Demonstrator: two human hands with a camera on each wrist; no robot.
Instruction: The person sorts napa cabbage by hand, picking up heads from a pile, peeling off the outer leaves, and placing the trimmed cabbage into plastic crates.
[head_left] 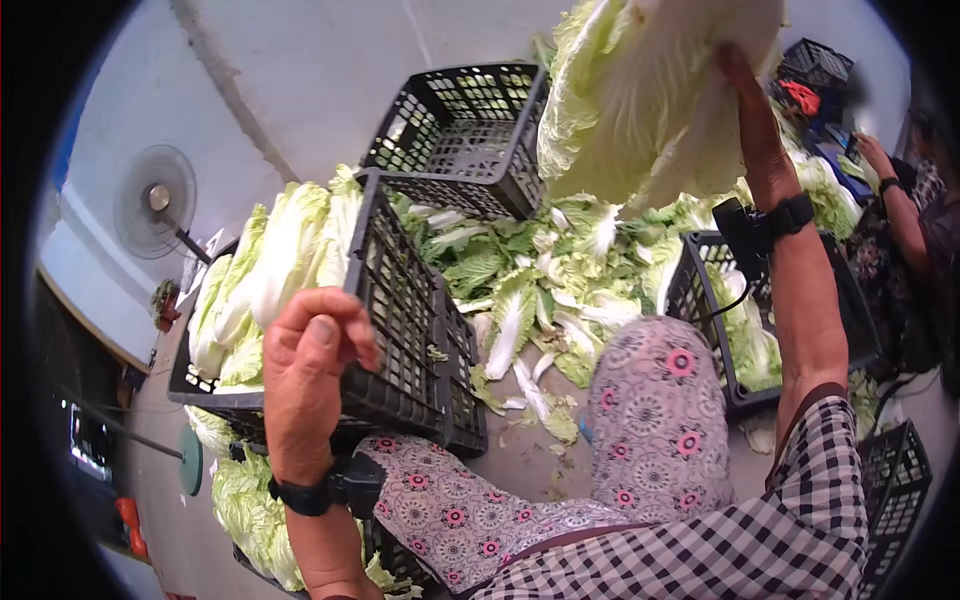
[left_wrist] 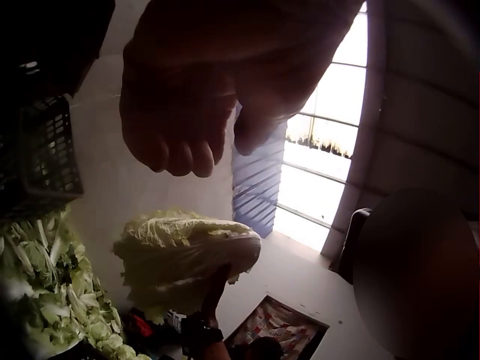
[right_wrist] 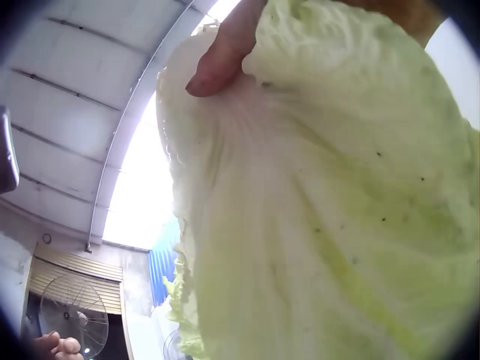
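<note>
High at the upper right of the head view, the right hand (head_left: 762, 135) grips a large napa cabbage (head_left: 650, 110) by its pale base. Its thumb (right_wrist: 225, 56) presses on the white base of the cabbage (right_wrist: 307, 210) in the right wrist view; the other fingers are mostly hidden. The left hand (head_left: 308, 375) is raised beside a crate of cabbages (head_left: 285, 255), its fingers loosely curled and holding nothing. In the left wrist view the left hand (left_wrist: 195, 90) is dark, apart from the cabbage (left_wrist: 180, 259) beyond it.
A black crate (head_left: 455, 150) stands behind the heap of loose leaves (head_left: 550, 290) on the floor. Another crate with cabbage (head_left: 740, 340) is beside the right knee. A fan (head_left: 158, 200) stands at the left, and another person (head_left: 905, 200) is at the right edge.
</note>
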